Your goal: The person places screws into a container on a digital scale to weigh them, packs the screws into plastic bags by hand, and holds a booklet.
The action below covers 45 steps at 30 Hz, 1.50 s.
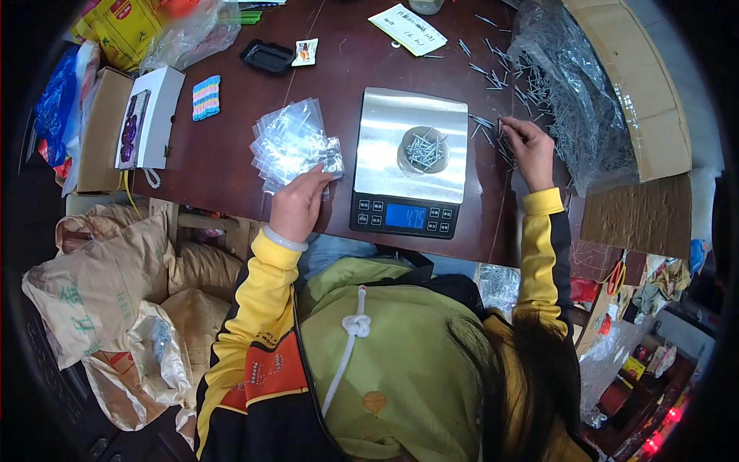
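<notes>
My left hand (299, 204) is at the lower edge of a fanned pile of clear plastic bags (289, 138), its fingers pinched together on a bag at the near right corner. To the right of the scale, my right hand (531, 154) has thumb and forefinger pinched among loose nails (483, 123); a thin nail seems to be at the fingertips. Between my hands stands a digital scale (369, 154) with a lit blue display. On its steel plate sits a small round dish (425, 171) holding a heap of nails (423, 152).
A large clear bag of nails (573, 100) spills from a cardboard box (639, 77) at the right. A handwritten paper (408, 29), a black tray (266, 57) and a small packet (305, 52) lie at the back. A white box (158, 115) stands left.
</notes>
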Tool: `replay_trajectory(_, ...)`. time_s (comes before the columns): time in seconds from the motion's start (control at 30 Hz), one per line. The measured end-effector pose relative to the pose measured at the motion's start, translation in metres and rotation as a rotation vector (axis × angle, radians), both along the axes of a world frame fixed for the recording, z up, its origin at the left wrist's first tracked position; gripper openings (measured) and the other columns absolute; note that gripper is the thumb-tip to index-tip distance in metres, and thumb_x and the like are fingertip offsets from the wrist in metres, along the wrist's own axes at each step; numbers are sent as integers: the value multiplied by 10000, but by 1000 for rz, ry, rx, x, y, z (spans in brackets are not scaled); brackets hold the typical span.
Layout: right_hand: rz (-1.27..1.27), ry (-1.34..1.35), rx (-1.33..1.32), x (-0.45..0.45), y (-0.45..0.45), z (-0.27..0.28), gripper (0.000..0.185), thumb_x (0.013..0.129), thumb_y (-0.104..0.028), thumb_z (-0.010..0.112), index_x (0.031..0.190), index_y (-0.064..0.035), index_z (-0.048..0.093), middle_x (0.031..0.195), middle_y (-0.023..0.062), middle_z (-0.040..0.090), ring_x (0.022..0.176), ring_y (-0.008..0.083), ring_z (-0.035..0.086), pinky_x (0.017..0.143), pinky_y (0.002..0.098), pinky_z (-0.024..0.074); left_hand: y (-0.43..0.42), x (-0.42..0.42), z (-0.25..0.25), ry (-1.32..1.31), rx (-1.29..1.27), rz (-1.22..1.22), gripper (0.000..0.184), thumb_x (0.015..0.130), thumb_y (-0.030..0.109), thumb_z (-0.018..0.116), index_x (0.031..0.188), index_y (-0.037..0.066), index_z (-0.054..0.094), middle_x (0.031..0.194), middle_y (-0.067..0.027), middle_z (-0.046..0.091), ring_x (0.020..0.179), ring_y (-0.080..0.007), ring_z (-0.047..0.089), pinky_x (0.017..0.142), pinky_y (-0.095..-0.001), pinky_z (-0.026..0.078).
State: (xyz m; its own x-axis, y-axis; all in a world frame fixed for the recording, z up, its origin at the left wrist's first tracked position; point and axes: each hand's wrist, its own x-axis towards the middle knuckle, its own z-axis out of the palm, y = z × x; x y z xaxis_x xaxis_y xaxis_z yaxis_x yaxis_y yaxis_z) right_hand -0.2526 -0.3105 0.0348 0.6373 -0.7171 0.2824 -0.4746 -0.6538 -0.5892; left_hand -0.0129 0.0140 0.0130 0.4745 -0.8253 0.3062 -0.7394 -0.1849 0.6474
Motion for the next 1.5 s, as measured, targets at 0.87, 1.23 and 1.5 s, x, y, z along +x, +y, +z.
replay_trajectory(0.87,744,-152,375,70,109,87,280,845,-140,665,1103,-39,627,974,111,647,805,243,624,702,330,503,-32,-35,78,142,-145,-254,76,792,67,705,852,43,664,747,-88,596,622,-230,584,564,-311,458)
replay_trajectory(1.23,907,-278,769,57,120,88,150,905,-136,612,858,-1,566,776,49,573,726,111,532,671,261,434,-44,-45,93,398,-318,-561,187,849,102,681,958,21,553,762,-81,563,613,-181,554,561,-280,426)
replay_trajectory(1.5,615,-356,720,49,111,80,116,908,-79,592,842,16,599,769,39,602,730,84,564,660,237,453,-48,-33,105,155,-472,-355,224,686,45,745,640,75,528,847,-70,573,825,-248,565,718,-338,430)
